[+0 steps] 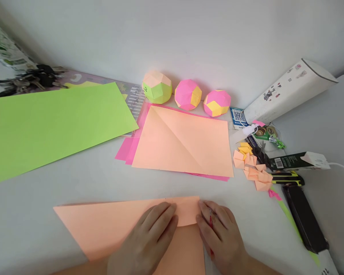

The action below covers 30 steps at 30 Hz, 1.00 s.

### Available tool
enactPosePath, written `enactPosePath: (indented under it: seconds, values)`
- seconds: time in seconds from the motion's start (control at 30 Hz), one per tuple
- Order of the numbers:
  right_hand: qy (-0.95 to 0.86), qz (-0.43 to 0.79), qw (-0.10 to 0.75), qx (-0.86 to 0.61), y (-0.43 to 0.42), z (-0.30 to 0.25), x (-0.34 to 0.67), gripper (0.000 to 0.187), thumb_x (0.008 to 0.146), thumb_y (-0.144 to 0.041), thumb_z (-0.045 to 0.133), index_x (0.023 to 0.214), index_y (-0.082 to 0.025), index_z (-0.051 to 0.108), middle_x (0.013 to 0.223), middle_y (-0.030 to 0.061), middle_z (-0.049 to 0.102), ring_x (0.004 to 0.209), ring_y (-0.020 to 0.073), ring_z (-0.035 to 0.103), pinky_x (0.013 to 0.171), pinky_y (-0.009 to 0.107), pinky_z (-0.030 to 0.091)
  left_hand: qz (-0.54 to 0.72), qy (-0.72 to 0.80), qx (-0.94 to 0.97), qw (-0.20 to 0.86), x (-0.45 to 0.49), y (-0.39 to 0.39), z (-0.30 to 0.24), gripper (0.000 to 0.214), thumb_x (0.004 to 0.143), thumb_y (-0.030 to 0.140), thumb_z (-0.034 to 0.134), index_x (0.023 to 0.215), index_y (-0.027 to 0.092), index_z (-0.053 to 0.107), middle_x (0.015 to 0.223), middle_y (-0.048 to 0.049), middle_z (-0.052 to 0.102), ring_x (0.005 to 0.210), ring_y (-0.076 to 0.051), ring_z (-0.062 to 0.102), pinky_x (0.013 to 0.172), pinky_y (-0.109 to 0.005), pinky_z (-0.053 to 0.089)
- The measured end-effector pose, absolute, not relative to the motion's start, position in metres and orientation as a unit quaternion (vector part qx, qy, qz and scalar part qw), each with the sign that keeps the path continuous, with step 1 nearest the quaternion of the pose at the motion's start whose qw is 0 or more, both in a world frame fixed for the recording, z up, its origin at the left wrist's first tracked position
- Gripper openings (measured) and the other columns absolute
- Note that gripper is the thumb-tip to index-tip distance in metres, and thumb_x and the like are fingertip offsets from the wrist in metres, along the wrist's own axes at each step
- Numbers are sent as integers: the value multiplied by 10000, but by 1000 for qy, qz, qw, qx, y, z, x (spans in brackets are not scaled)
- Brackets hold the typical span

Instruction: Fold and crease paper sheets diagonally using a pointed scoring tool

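One fold at a time, reading the bench (88, 191) from left to right. Starting with a green sheet (60, 130) running out of view, with keys (31, 80) heaped behind it. Next, meeting the folded peach sheet (111, 221), lying at the near side with a pointed corner jutting left. Bearing down on its folded-over layer with the left hand (147, 233), using fingers drawn close together, pressing rather than pinching. For good work, probably wanting that pressure firm, stopping the upper layer from sliding. At the centre, seeing three paper balls (188, 94) by the wall and, nearer, a flat peach sheet (186, 145) showing a diagonal crease. Further right, gathering the fingertips of the right hand (220, 229) at the folded sheet's right edge, with a slim red tool (211, 219) tucked in; being unable to tell whether pinching both layers or only touching them. Judging this end as needing most care: matching side edges first, then smoothing along the far fold, easing out the slight bow showing in the flap's lower edge. At far right, passing small folded pieces (259, 175), scissors (259, 152) and a utility knife (286, 178).
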State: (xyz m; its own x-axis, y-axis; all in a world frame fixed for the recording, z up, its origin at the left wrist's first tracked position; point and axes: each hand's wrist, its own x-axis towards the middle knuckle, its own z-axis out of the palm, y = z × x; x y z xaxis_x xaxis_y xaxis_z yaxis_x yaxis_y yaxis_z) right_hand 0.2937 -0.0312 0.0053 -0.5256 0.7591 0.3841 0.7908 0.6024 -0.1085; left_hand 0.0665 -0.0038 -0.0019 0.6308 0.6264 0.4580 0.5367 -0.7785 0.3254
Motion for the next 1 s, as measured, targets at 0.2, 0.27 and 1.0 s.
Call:
enactPosePath:
  seconds: [0.2, 0.27, 1.0]
  values:
    - [-877, -52, 197, -435, -29, 8, 294, 263, 847, 5, 429, 973, -93, 638, 1059, 171, 695, 1014, 279, 614, 711, 394, 511, 282, 323, 900, 82, 66, -3, -3, 365, 964, 66, 269, 1085, 103, 611, 1117, -118, 615, 1108, -212, 507, 927, -339, 488]
    - [-876, -56, 190, -439, -29, 8, 293, 261, 849, 4, 432, 972, -107, 633, 1069, 167, 693, 1013, 269, 615, 711, 389, 514, 281, 323, 900, 86, 66, -4, -3, 362, 961, 64, 274, 1095, 105, 607, 1121, -119, 615, 1115, -215, 505, 929, -343, 489]
    - [-831, 188, 284, -439, -6, 7, 313, 242, 881, -44, 465, 975, -221, 601, 969, 64, 706, 764, 160, 623, 645, 332, 528, 257, 318, 901, 144, 60, -10, -10, 398, 903, 3, 348, 1239, 107, 535, 1230, -152, 564, 1202, -256, 464, 967, -398, 474]
